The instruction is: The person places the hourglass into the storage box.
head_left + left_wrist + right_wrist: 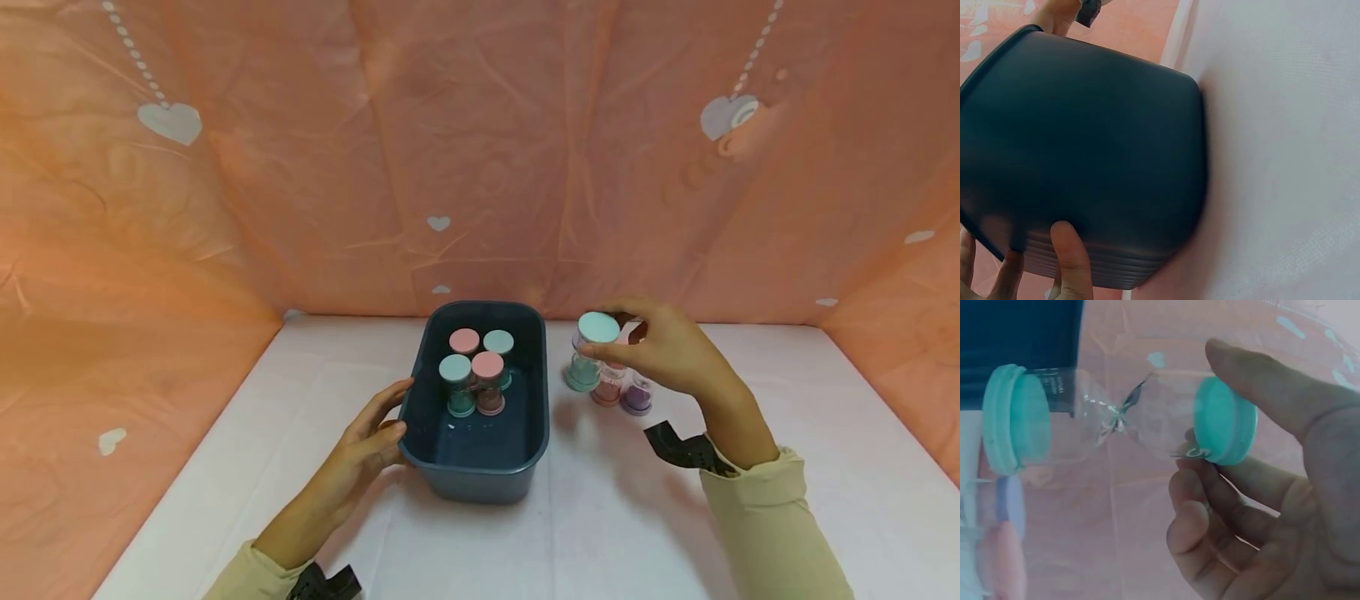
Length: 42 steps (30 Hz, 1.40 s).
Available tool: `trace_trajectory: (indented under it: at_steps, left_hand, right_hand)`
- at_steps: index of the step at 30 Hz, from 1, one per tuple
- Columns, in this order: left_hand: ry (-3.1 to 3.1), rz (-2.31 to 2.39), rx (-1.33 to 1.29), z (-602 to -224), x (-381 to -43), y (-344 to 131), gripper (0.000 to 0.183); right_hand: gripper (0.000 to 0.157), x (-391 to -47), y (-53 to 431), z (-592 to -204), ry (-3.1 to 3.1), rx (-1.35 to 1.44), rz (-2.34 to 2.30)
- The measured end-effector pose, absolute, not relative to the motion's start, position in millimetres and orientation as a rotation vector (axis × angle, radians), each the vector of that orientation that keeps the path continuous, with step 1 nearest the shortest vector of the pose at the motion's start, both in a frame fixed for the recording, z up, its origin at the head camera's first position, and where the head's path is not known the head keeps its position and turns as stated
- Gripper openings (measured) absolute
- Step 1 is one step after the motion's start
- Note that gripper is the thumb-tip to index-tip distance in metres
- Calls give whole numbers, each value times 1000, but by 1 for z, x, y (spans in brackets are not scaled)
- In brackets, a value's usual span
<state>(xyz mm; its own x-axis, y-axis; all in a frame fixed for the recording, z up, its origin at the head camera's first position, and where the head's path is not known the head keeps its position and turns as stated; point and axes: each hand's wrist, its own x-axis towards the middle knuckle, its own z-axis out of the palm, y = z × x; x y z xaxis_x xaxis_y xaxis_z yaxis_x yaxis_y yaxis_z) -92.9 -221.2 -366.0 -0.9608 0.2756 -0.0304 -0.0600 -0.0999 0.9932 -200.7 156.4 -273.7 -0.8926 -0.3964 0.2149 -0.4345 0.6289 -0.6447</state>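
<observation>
My right hand (660, 350) pinches a clear hourglass (1116, 419) with teal caps by its upper cap, between thumb and fingers. In the head view this teal hourglass (583, 369) is slightly tilted, close to a pink hourglass (609, 387) and a purple hourglass (637, 394). My left hand (360, 454) rests against the outer left side of a dark blue plastic bin (480, 483), its fingers spread near the rim. Inside the bin stand several hourglasses, among them a teal-capped one (456, 369) and a pink-capped one (489, 367).
A white cloth (600, 533) covers the tabletop. Orange sheeting (480, 150) with pale hearts rises behind the table and along both sides. Dark straps (686, 450) circle the wrists near the sleeve cuffs.
</observation>
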Motion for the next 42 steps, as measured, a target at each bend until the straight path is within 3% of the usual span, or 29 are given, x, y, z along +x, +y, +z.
trace_trajectory:
  at_steps: [21,42]
  left_hand:
    - [1925,2172,230,-366,-94,-218,53]
    - [1929,2179,267,-365,-93,-223,53]
  right_hand:
    - [46,-193,152,-201,-2691,770,916]
    - [45,-184,114,-197,-2670,910,1051]
